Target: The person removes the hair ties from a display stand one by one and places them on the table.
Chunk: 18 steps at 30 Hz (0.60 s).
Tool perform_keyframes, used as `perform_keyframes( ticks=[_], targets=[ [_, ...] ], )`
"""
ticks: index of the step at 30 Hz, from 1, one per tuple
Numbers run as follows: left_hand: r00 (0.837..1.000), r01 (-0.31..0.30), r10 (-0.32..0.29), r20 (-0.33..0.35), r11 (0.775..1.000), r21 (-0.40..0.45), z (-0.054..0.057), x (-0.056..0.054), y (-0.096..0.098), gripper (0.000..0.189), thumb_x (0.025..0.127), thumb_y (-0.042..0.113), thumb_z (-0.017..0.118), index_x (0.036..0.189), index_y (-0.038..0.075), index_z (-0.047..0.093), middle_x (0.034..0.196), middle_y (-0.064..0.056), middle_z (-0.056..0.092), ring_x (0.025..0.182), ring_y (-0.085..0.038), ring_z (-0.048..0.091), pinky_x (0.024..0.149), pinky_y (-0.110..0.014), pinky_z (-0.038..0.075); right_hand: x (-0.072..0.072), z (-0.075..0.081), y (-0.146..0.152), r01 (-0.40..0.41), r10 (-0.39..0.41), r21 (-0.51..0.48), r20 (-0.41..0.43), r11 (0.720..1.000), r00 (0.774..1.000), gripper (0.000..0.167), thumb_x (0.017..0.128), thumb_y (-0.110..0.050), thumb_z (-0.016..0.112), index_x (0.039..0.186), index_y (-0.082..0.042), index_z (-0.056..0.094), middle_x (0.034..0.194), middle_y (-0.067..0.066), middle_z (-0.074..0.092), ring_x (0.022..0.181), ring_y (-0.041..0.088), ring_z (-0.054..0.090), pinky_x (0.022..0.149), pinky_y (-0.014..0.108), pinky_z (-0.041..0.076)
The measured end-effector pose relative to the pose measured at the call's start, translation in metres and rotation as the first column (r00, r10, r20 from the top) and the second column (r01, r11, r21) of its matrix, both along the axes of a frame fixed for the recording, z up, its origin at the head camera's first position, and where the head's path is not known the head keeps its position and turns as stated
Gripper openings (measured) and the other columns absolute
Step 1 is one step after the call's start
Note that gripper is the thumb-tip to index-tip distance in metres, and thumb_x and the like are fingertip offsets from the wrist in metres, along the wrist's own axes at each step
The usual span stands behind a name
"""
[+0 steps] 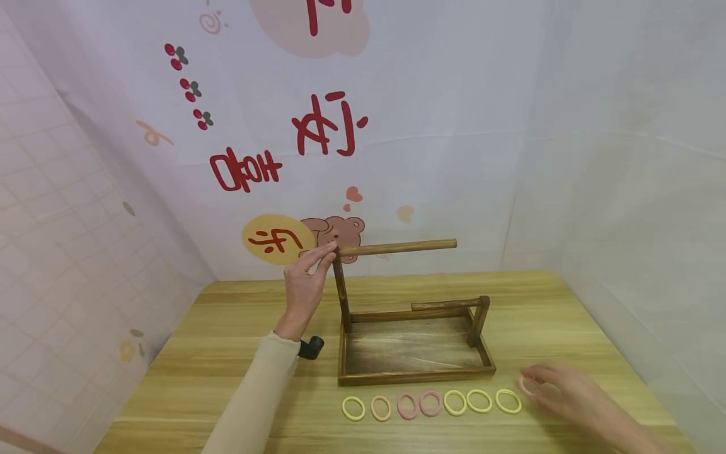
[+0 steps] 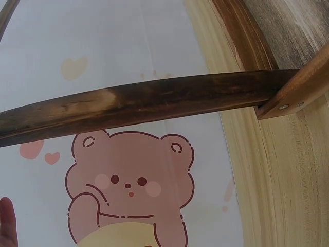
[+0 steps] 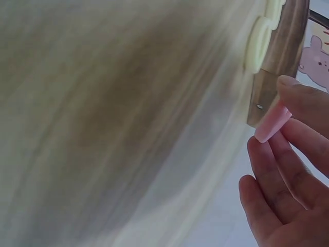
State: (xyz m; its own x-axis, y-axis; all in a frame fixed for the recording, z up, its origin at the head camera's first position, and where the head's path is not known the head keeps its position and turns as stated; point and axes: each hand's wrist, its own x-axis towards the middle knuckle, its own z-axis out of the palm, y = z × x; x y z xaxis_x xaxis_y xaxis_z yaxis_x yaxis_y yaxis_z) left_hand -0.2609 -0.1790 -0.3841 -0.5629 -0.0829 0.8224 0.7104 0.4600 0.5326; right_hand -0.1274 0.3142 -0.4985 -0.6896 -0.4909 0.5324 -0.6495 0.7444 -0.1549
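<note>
A dark wooden stand [image 1: 416,377] with a tray base sits on the table; a tall post [image 1: 341,287] at its left carries a long bar [image 1: 397,247], and a short post at its right carries a lower bar [image 1: 445,304]. My left hand [image 1: 304,284] pinches the top of the tall post where the long bar joins it. At the front right, my right hand [image 1: 570,394] pinches a pink ring [image 3: 272,123] between thumb and fingers. That ring is near the right end of a row of yellow [image 1: 508,401], peach [image 1: 380,408] and pink rings [image 1: 430,403] before the stand.
The light wooden table [image 1: 227,353] meets a white printed cloth [image 1: 454,126] at the back and sides. A black wrist mount [image 1: 311,348] sticks out from the left wrist, close to the stand's left side.
</note>
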Motion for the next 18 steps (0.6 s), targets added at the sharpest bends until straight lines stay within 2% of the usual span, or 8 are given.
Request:
perform_keyframes(
  ticks=[3, 6, 13, 18],
  targets=[
    [1.000, -0.008, 0.008, -0.002, 1.000, -0.002, 0.000, 0.000, 0.000, 0.023, 0.091, 0.006, 0.078, 0.114, 0.004, 0.080, 0.114, -0.009, 0.077, 0.109, -0.028, 0.073, 0.099, -0.034, 0.054, 0.002, -0.003, -0.001, 0.045, -0.047, 0.041, 0.047, 0.998, 0.998, 0.037, 0.071, -0.018, 0.093, 0.105, -0.014, 0.079, 0.101, -0.005, 0.075, 0.091, 0.012, 0.070, 0.080, 0.023, 0.056],
    [1.000, -0.013, 0.013, 0.000, 1.000, -0.003, -0.001, 0.000, -0.001, 0.024, 0.091, 0.006, 0.078, 0.114, 0.004, 0.080, 0.113, -0.009, 0.077, 0.108, -0.028, 0.073, 0.098, -0.035, 0.055, 0.003, -0.007, -0.002, 0.060, -0.065, 0.068, 0.082, 0.996, 0.994, 0.031, 0.075, -0.022, 0.092, 0.102, -0.014, 0.079, 0.097, -0.006, 0.075, 0.088, 0.011, 0.069, 0.076, 0.037, 0.059],
    [1.000, -0.001, 0.001, -0.019, 1.000, 0.003, 0.002, -0.002, -0.004, 0.024, 0.091, 0.005, 0.078, 0.115, 0.005, 0.080, 0.112, -0.009, 0.078, 0.107, -0.028, 0.073, 0.098, -0.024, 0.053, 0.000, -0.012, -0.001, 0.036, -0.040, 0.040, 0.110, 0.999, 0.993, 0.027, 0.078, -0.021, 0.091, 0.102, -0.018, 0.079, 0.096, -0.015, 0.071, 0.085, 0.004, 0.066, 0.072, 0.036, 0.059],
    [1.000, -0.014, 0.014, -0.027, 1.000, -0.020, 0.003, -0.002, -0.005, 0.025, 0.092, 0.006, 0.078, 0.116, 0.005, 0.079, 0.114, -0.009, 0.077, 0.109, -0.027, 0.073, 0.098, -0.018, 0.050, -0.005, -0.014, 0.002, -0.006, -0.001, 0.064, 0.106, 0.998, 0.994, 0.040, 0.070, -0.021, 0.095, 0.105, -0.015, 0.077, 0.097, -0.011, 0.070, 0.086, 0.006, 0.066, 0.071, 0.036, 0.059]
  ],
)
